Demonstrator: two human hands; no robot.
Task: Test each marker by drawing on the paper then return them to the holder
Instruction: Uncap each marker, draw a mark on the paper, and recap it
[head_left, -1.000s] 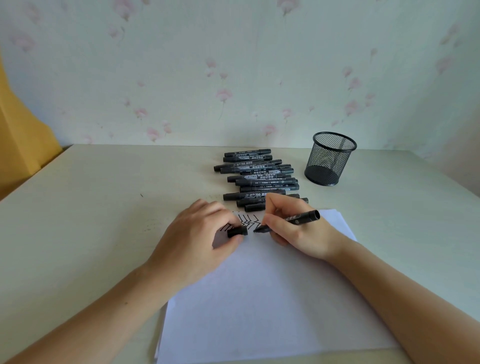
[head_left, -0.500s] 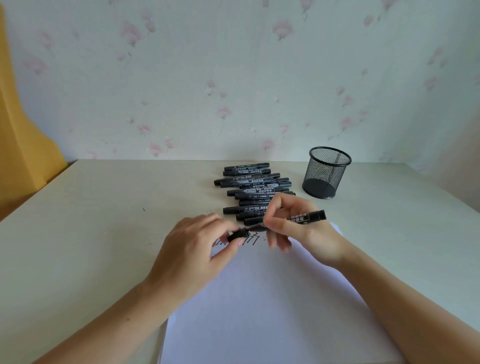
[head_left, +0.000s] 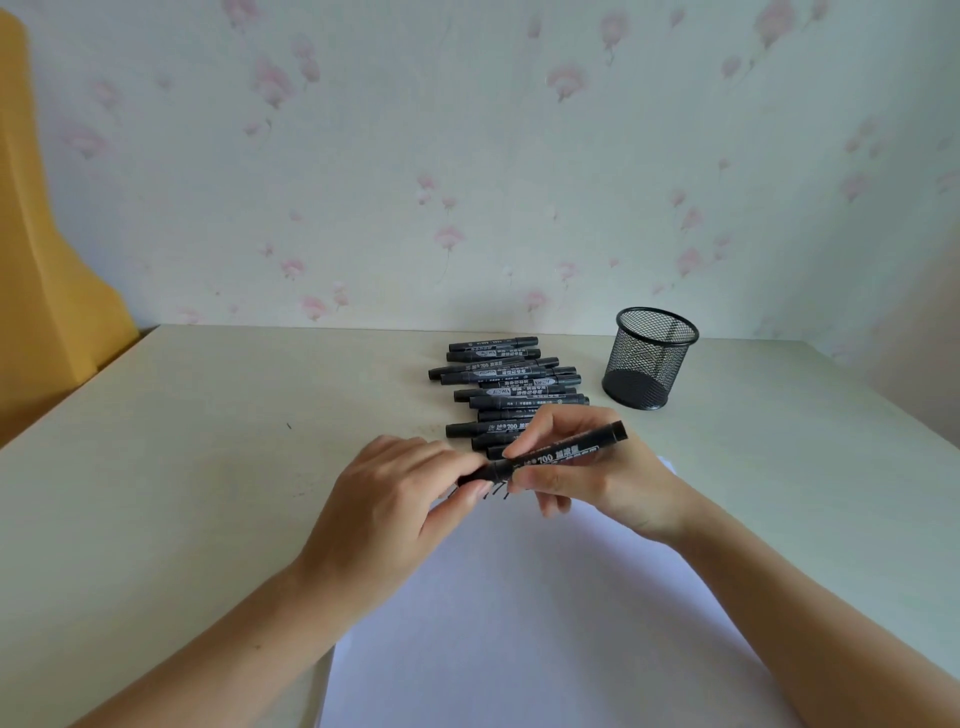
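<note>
My right hand (head_left: 587, 478) grips a black marker (head_left: 566, 451) by its barrel, held above the far edge of the white paper (head_left: 545, 613). My left hand (head_left: 395, 499) pinches the marker's cap (head_left: 475, 475), which sits on the marker's left end. Short black test strokes (head_left: 496, 491) show on the paper just under the hands, partly hidden. Several more black markers (head_left: 509, 389) lie in a row on the table beyond the hands. The black mesh holder (head_left: 649, 358) stands upright to their right and looks empty.
The cream table (head_left: 208, 441) meets a floral-papered wall at the back. A yellow object (head_left: 41, 260) stands off the table's left edge. The holder is about a hand's width beyond my right hand.
The marker's tip left the paper and rose. My left hand brought the cap onto the tip, so the two hands now meet over the marker. The camera tilted up a little.
</note>
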